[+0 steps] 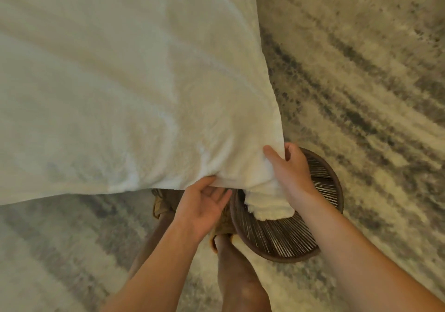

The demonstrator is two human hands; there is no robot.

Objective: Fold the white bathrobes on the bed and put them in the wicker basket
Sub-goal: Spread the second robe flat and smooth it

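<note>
Bathrobe (267, 205), white and folded into thick layers, is pinched at its upper end by the right hand (291, 169). The thumb lies across the near face of the cloth and the fingers curl round the far side, with the wrist bent and the forearm reaching in from the lower right. The left hand (202, 205) is turned palm up, fingers nearly straight and loose, gripping nothing. Its fingertips touch the underside of the white edge just beside the robe. The robe's lower end hangs inside the wicker basket (277, 254), which stands on the floor under the right forearm. Its top meets the corner of the white bed (120, 82), and where one ends and the other begins cannot be told. Bare legs (236, 275) and ochre shorts (163, 203) show beneath, on a mottled grey rug (373, 70).
</note>
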